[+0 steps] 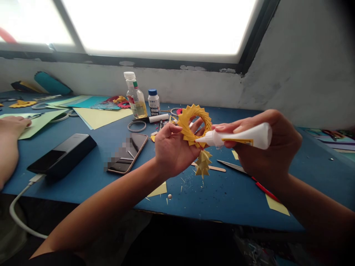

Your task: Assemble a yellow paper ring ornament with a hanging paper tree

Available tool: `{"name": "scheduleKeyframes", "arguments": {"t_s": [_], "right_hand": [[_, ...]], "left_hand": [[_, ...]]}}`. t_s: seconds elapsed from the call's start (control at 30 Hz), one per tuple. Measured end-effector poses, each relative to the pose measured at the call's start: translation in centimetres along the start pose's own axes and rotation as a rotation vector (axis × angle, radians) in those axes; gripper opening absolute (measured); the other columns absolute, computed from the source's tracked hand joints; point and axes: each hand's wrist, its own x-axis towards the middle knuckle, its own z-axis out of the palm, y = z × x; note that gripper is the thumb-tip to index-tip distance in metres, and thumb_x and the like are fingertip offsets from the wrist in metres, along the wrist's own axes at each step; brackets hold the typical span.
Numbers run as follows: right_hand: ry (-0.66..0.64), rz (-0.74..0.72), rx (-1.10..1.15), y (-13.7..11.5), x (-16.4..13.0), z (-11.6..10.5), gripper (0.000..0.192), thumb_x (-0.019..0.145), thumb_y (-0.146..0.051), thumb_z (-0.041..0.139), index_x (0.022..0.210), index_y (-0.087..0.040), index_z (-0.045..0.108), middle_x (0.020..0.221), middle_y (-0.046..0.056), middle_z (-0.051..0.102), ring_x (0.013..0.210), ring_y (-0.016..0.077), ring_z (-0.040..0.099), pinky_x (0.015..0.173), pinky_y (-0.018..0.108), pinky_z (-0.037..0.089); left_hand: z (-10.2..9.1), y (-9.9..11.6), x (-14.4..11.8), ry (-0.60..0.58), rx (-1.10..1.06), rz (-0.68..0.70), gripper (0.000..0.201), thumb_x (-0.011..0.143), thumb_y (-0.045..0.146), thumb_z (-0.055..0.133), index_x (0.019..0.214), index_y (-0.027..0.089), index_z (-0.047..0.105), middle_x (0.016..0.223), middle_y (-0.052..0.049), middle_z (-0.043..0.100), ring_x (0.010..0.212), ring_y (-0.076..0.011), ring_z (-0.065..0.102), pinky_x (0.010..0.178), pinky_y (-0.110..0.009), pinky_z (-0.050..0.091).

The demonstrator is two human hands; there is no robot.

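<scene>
A yellow folded-paper ring (194,111) with pointed edges rests in my left hand (173,151), held between the thumb and the fingers behind it. Below the ring dangles a small pleated yellow paper piece (203,163). My right hand (266,155) is wrapped round a white glue bottle (257,136), tipped sideways. Its narrow nozzle points left and meets or nearly meets the lower part of the ring; I cannot tell whether they touch. Under my right hand lie scissors (260,184) with red handles, and a wooden stick (217,169) is beside the dangling piece.
A phone (133,151) and a dark power bank (63,151) with a white cable lie on the left. Behind them stand a glass bottle (137,101) and a blue-capped bottle (154,103). Another person's hand (13,125) rests by green paper (41,123). Paper scraps dot the blue table (194,203).
</scene>
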Motion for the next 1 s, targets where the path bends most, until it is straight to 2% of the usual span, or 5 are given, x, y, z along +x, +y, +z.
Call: {"name": "scheduleKeyframes", "arguments": {"t_s": [0.17, 0.43, 0.63, 0.83, 1.0], "right_hand": [[-0.044, -0.034, -0.054, 0.1, -0.2, 0.0, 0.032, 0.066, -0.013, 0.078, 0.089, -0.031, 0.066, 0.084, -0.006, 0.074, 0.077, 0.0194, 0.071, 0.073, 0.038, 0.062], [-0.097, -0.09, -0.063, 0.3, -0.7, -0.1, 0.041, 0.063, -0.004, 0.076, 0.093, -0.028, 0.066, 0.088, -0.003, 0.074, 0.079, 0.0229, 0.072, 0.073, 0.042, 0.062], [-0.035, -0.078, -0.049, 0.3, -0.5, 0.3, 0.035, 0.066, -0.007, 0.075, 0.092, -0.029, 0.065, 0.087, -0.004, 0.074, 0.079, 0.0203, 0.071, 0.075, 0.038, 0.061], [0.041, 0.143, 0.005, 0.7, 0.4, 0.2, 0.021, 0.07, -0.013, 0.075, 0.08, -0.028, 0.063, 0.079, -0.005, 0.073, 0.075, 0.0158, 0.07, 0.064, 0.029, 0.059], [0.029, 0.376, 0.168, 2.0, 0.4, -0.3, 0.012, 0.077, -0.027, 0.07, 0.083, -0.025, 0.06, 0.083, -0.003, 0.071, 0.075, 0.0148, 0.069, 0.067, 0.029, 0.059]], "left_hand": [[0.4, 0.0, -0.1, 0.02, -0.004, 0.017, 0.028, 0.067, 0.023, 0.04, 0.086, 0.017, 0.059, 0.091, -0.008, 0.064, 0.108, -0.0273, 0.056, 0.094, -0.045, 0.042], [0.6, 0.0, -0.2, 0.02, 0.012, 0.029, 0.024, 0.067, 0.022, 0.038, 0.08, 0.017, 0.057, 0.088, -0.006, 0.064, 0.092, -0.0229, 0.06, 0.091, -0.042, 0.044], [0.3, 0.1, -0.1, -0.005, 0.009, 0.005, 0.026, 0.065, 0.023, 0.04, 0.083, 0.017, 0.058, 0.094, -0.008, 0.064, 0.11, -0.0278, 0.054, 0.093, -0.044, 0.043], [0.3, 0.1, -0.2, -0.034, -0.009, 0.005, 0.039, 0.065, 0.023, 0.041, 0.1, 0.017, 0.058, 0.102, -0.009, 0.063, 0.116, -0.0297, 0.051, 0.096, -0.046, 0.043], [0.5, 0.2, -0.4, -0.053, -0.005, -0.002, 0.047, 0.068, 0.023, 0.039, 0.111, 0.017, 0.055, 0.112, -0.009, 0.062, 0.117, -0.0307, 0.051, 0.096, -0.049, 0.043]]}}
